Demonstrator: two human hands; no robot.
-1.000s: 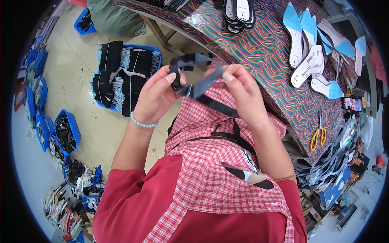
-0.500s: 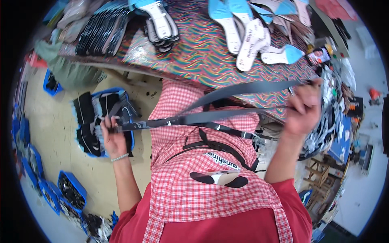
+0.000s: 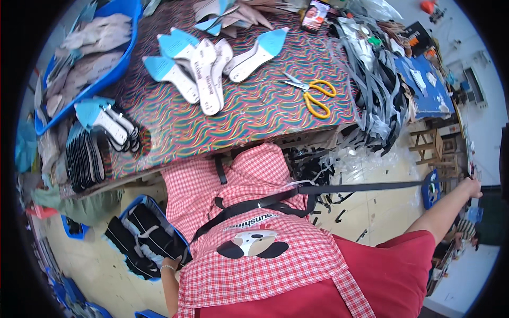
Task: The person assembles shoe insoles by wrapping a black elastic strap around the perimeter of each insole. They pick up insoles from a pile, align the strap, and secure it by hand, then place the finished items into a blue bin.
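Note:
A long dark strap [image 3: 366, 187] stretches across my apron from the lower left to the far right. My right hand [image 3: 471, 187] is closed round its right end, with that arm reaching far out. At the other end, my left hand [image 3: 170, 263] is low beside a blue basket [image 3: 126, 211] of black pieces, partly hidden, its fingers closed at the strap's lower end. Yellow-handled scissors [image 3: 318, 97] lie with blades parted on the patterned table. White shoe insoles with blue heel parts [image 3: 210, 79] are fanned out left of them.
Bundles of grey and black strips [image 3: 379, 90] hang over the table's right end, near a phone [image 3: 315, 15]. A blue crate of insoles [image 3: 132, 40] and stacked black-edged pieces [image 3: 85, 161] stand at the left. Dark scraps litter the floor [image 3: 366, 212]; wooden stools [image 3: 427, 143] stand at right.
My right hand has swung far out to the right, pulling the looped strap into one long line. My left hand has dropped beside the basket. The view has shifted, bringing the scissors into sight.

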